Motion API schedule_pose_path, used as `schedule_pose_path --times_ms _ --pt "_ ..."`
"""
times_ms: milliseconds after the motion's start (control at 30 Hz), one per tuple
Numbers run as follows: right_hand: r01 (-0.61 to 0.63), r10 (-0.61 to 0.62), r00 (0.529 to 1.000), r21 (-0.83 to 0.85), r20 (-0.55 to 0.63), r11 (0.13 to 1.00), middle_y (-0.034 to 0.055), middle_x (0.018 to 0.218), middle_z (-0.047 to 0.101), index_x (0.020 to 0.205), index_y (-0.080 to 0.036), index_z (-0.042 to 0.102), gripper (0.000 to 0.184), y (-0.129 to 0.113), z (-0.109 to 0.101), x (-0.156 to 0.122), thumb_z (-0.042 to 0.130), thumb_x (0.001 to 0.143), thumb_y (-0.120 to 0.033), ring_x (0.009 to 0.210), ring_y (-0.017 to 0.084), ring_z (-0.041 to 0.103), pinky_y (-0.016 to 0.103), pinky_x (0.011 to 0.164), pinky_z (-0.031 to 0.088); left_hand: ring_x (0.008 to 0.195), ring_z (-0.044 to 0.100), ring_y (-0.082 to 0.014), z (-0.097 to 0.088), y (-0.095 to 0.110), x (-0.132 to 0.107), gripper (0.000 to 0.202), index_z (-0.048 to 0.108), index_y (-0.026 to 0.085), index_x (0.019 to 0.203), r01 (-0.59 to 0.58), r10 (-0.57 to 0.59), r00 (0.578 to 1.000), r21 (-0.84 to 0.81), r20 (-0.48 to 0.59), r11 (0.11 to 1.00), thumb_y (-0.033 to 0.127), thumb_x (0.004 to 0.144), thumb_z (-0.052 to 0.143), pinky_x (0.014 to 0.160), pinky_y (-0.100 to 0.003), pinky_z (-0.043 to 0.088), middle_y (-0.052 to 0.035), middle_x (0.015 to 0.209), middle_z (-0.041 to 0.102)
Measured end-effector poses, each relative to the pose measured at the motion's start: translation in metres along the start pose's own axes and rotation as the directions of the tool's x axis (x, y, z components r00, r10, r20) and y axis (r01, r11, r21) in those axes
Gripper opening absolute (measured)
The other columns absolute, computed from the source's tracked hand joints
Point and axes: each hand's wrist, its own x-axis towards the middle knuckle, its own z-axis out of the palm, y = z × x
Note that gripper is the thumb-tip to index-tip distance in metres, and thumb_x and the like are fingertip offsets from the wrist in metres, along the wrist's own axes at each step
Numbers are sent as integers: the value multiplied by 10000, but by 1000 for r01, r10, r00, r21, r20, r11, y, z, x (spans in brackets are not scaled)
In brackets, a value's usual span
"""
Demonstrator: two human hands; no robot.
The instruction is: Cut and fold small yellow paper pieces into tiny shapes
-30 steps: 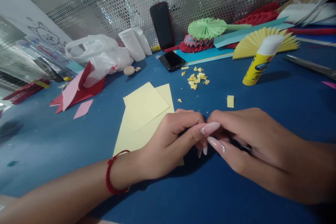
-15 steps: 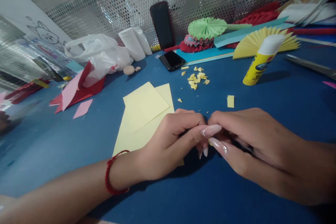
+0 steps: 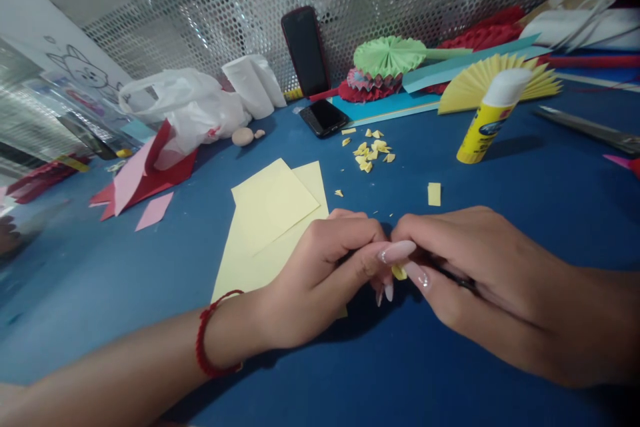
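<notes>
My left hand [image 3: 333,273] and my right hand [image 3: 480,287] meet above the blue table, fingertips pinched together. A small piece of yellow paper [image 3: 399,272] shows between the two thumbs; most of it is hidden by fingers. Something thin and dark [image 3: 457,279] lies within my right hand, too covered to name. Under and beside my left hand rest pale yellow paper sheets [image 3: 270,213]. Just beyond my right hand is a small yellow paper rectangle [image 3: 434,194], and farther off a pile of little folded yellow pieces [image 3: 369,153].
A glue stick [image 3: 493,117] stands upright at right, before a yellow pleated paper fan [image 3: 455,90]. Scissors [image 3: 585,127] lie at far right. Two phones, one propped [image 3: 306,50] and one flat [image 3: 324,118], sit behind. Pink and red paper [image 3: 135,177] lies left, by a plastic bag [image 3: 185,103].
More of the small yellow paper shows between the thumbs now. Both hands stay nearly in place; the whole view has shifted slightly.
</notes>
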Motion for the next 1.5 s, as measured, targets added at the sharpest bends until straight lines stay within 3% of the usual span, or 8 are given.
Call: schedule_pose_path --times_ms 267,467,700,833,1033,1267,1400,1500 --pt "-219 201 974 201 105 955 -38 647 574 835 -238 576 200 0 -6 3 497 1016 -274 541 125 479 275 459 320 683 627 -117 -4 2 -2 463 668 177 718 14 -13 1000 47 -23 999 388 1121 576 760 -273 466 -15 708 744" --pt "-249 232 968 276 94 928 -26 669 565 888 -248 633 247 7 -9 6 475 1066 -312 566 141 494 243 458 376 704 608 -121 -9 0 -2 400 681 182 734 -17 16 1000 67 14 998 312 1102 593 784 -278 455 -11 713 731" --pt "-143 144 990 128 6 981 -87 600 514 839 -229 560 160 2 -5 4 537 990 -179 501 82 426 222 474 333 611 508 -106 -9 3 -1 385 598 174 681 86 -82 991 38 -108 996 404 961 729 644 -263 406 17 638 624" --pt "-83 84 996 59 -15 995 -88 594 514 832 -226 559 171 1 -5 4 535 987 -159 496 80 410 228 491 337 651 574 -110 -8 4 -1 284 660 172 761 181 -181 976 -16 -117 983 349 981 695 622 -230 439 11 708 670" --pt "-150 154 988 104 -29 983 -58 636 608 879 -237 637 162 8 -7 10 557 1018 -220 513 103 521 222 455 385 703 617 -105 -11 1 -2 216 700 160 773 97 -97 990 -1 -107 995 245 972 704 714 -221 474 1 739 732" --pt "-80 110 956 117 -271 990 -28 1002 781 1117 -293 654 125 10 -5 8 662 1005 -238 857 153 750 227 695 593 756 716 -133 -11 -4 -3 195 772 147 803 178 -217 972 -315 -95 932 258 963 752 739 -209 551 -36 786 781" --pt "49 -62 973 -61 -224 997 -32 1073 787 1080 -295 677 187 10 -7 5 593 1027 -136 975 156 761 247 859 600 758 735 -134 -11 -7 -2 167 800 150 807 198 -258 963 -457 -72 867 233 947 762 743 -200 583 -35 781 781" --pt "31 -53 974 -104 -219 994 -14 1051 812 1012 -282 715 117 11 -9 5 641 1044 -198 957 181 781 281 863 618 754 733 -130 -12 -7 -1 156 804 153 794 223 -278 959 -485 -45 846 206 934 760 755 -198 592 -34 773 783"
